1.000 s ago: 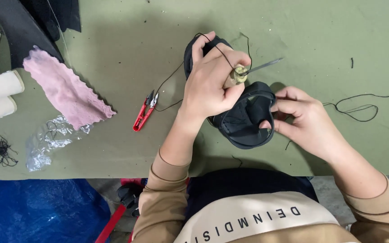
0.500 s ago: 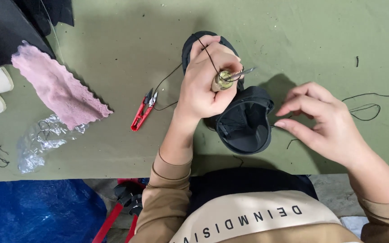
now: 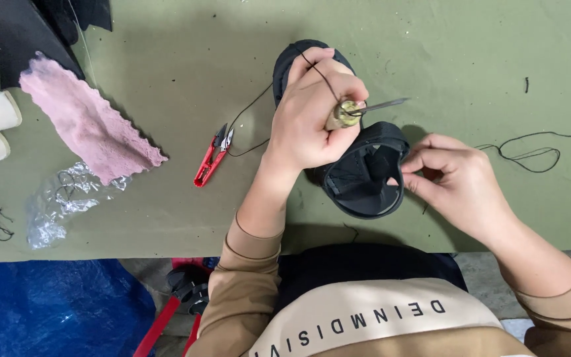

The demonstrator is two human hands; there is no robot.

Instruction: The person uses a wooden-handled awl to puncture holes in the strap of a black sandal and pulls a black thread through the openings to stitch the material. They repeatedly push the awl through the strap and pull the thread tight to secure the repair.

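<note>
**Stitching awl raised over a black sandal**

While the black sandal [image 3: 365,178] lies on the green cloth-covered table [image 3: 186,53], just in front of the person's body, the left hand [image 3: 315,112] is closed tight round a stitching awl [image 3: 348,112], its pale wooden handle capped in brass and its thin steel needle pointing right, above the sandal's strap. Dark thread [image 3: 252,112] loops over the back of that hand and trails down left across the table. The right hand [image 3: 457,178] sits at the sandal's right edge with thumb and forefinger pinched together; whether they grip thread or the strap's edge cannot be told.

Judging by the needle held clear of the material and the thread not cut, the sewing looks partway: no finished seam can be made out on the matte black upper, and trimming seems left to do.

Red thread snips [image 3: 211,158] lie just left of the trailing thread, untouched. Farther left rest a pink cloth [image 3: 87,125] with a scalloped edge, fuzzy in texture, and crumpled clear plastic [image 3: 61,205]. A loose dark thread end [image 3: 530,152] curls near the right hand.
</note>
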